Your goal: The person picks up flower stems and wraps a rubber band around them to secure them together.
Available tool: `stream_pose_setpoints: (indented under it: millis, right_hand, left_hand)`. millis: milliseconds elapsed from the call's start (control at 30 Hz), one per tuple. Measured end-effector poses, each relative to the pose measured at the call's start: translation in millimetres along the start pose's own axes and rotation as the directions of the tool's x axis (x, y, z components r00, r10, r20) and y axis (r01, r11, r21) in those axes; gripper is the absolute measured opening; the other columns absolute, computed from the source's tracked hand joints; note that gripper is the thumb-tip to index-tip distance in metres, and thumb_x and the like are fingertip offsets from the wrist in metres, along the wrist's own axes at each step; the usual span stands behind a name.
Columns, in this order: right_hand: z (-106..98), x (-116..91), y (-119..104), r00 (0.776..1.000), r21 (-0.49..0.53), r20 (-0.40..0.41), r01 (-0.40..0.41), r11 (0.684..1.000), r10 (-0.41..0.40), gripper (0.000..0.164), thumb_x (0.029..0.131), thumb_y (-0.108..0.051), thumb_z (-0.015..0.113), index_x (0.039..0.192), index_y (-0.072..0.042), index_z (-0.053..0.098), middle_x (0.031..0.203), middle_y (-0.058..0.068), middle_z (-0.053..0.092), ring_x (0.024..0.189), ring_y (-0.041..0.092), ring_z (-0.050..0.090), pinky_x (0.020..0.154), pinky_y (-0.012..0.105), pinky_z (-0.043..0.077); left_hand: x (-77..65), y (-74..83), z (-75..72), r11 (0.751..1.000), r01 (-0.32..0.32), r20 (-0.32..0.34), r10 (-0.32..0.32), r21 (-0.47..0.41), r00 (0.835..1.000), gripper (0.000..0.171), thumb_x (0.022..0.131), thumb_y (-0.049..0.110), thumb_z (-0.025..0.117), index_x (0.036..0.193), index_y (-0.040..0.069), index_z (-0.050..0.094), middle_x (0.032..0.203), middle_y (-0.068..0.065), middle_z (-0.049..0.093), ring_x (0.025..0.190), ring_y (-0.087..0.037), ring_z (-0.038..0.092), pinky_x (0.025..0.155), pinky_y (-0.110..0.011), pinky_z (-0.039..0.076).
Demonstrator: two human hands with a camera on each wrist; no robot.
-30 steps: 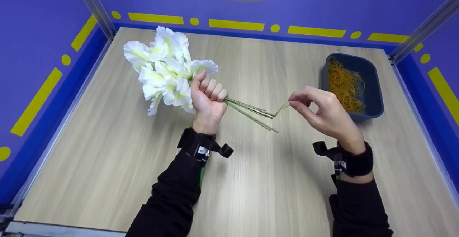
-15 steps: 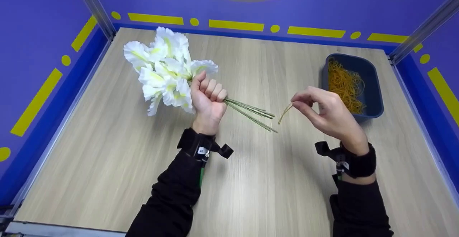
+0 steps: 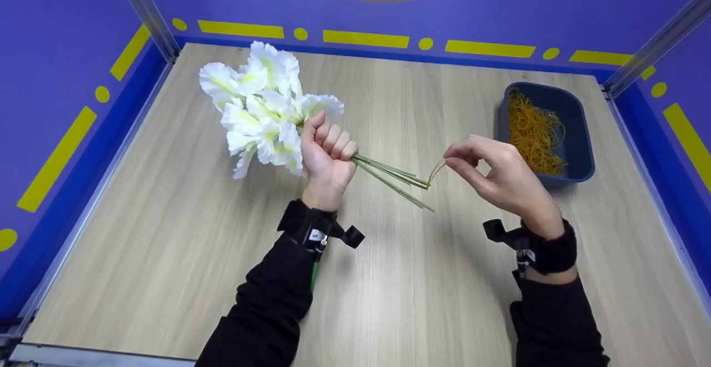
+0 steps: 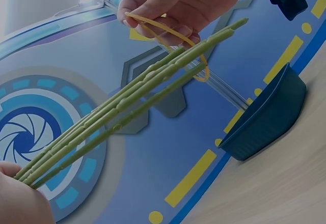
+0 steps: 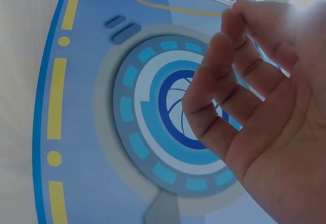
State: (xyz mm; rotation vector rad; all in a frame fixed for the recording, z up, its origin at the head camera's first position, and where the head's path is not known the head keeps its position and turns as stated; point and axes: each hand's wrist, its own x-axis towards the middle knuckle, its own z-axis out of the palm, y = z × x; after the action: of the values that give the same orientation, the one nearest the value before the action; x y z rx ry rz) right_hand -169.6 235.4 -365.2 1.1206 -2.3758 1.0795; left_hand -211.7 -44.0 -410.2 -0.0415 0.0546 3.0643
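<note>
My left hand (image 3: 329,161) grips a bunch of white artificial flowers (image 3: 258,114) just under the blooms, fingers curled round the stems. The green stems (image 3: 391,176) stick out to the right of the fist and spread a little at their ends. Between thumb and forefinger, my right hand (image 3: 508,181) pinches a thin yellow rubber band (image 3: 435,174). In the left wrist view the rubber band (image 4: 175,33) hangs as a stretched-out loop, its lower end right at the tip of one stem (image 4: 158,95). The right wrist view shows part of the band (image 5: 168,7) beyond the fingertips.
A dark blue-grey bin (image 3: 580,128) stands at the right, behind my right hand, with a heap of yellow rubber bands (image 3: 530,134) in it. Blue panels (image 3: 366,14) with yellow marks wall in the wooden table (image 3: 389,300) at the back and sides.
The band hung apart from the stems half a second ago and now meets a stem end. My right hand has moved slightly left, and my left hand with the flowers slightly right.
</note>
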Motion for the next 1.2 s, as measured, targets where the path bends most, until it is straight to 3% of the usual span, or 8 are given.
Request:
stream_pose_setpoints:
  millis: [733, 1067, 1200]
  right_hand:
    - [10.7, 0.9, -0.2, 0.999, 0.008, 0.032, -0.042, 0.999, 0.041, 0.014, 0.095, 0.002, 0.068, 0.104, -0.008, 0.068, 0.089, -0.005, 0.070, 0.075, 0.008, 0.063, 0.068, 0.016, 0.049]
    - [24.1, 4.5, -3.1, 0.999, 0.048, 0.033, 0.030, 0.998, -0.031, 0.016, 0.093, 0.005, 0.068, 0.104, -0.007, 0.068, 0.089, -0.002, 0.072, 0.072, 0.013, 0.067, 0.067, 0.016, 0.051]
    - [28.3, 6.0, -3.9, 0.999, 0.067, 0.034, 0.022, 0.998, -0.024, 0.014, 0.094, 0.004, 0.067, 0.104, -0.006, 0.068, 0.088, -0.003, 0.072, 0.070, 0.011, 0.067, 0.063, 0.016, 0.051]
  left_hand:
    - [-3.2, -12.6, -1.7, 0.998, 0.066, -0.006, -0.066, 0.017, 0.998, 0.052, 0.106, 0.021, 0.034, 0.057, 0.021, 0.018, 0.051, 0.010, 0.014, 0.044, -0.003, 0.010, 0.041, -0.018, 0.006]
    - [-5.5, -20.8, -3.8, 0.995, 0.090, -0.029, -0.089, 0.045, 0.996, 0.052, 0.107, 0.021, 0.035, 0.057, 0.021, 0.018, 0.050, 0.011, 0.014, 0.043, -0.003, 0.010, 0.041, -0.018, 0.007]
    - [-5.7, -23.6, -4.4, 0.994, 0.098, -0.030, -0.097, 0.057, 0.995, 0.051, 0.106, 0.021, 0.035, 0.058, 0.021, 0.017, 0.052, 0.011, 0.012, 0.043, -0.002, 0.010, 0.041, -0.018, 0.007]
